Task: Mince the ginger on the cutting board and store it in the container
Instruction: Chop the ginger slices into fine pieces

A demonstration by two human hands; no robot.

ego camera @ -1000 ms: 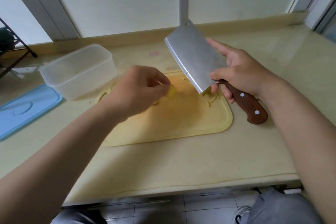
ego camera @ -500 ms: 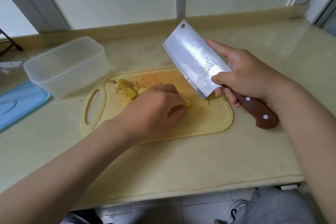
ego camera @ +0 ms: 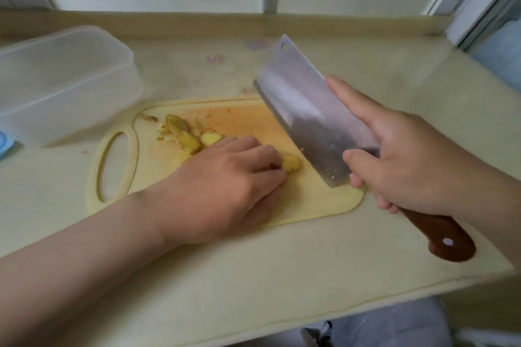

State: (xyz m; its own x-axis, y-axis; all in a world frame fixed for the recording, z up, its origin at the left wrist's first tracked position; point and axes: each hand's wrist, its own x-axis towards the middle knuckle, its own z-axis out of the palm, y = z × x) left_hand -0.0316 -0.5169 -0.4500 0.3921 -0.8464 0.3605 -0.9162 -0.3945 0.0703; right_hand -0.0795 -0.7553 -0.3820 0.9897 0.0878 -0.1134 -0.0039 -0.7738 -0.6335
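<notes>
The left hand (ego camera: 225, 186) is pinning a ginger piece (ego camera: 291, 162) to the cutting board (ego camera: 324, 200), fingers curled over it; the right hand (ego camera: 408, 166) is gripping the cleaver (ego camera: 307, 115) just beside. Beyond, coarse slices (ego camera: 183, 132) are lying unminced, and the container (ego camera: 64, 82) is looking empty: mincing and storing are both waiting.

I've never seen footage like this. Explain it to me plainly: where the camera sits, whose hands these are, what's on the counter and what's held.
There is no machine: a person wears one wide-angle camera on the head, looking down at their own hands. On the counter lie a yellow board, an open clear container and a blue lid. Sliced ginger lies on the board. The left hand, fingers curled, holds ginger down. The right hand grips a cleaver, blade tilted over the board.
</notes>
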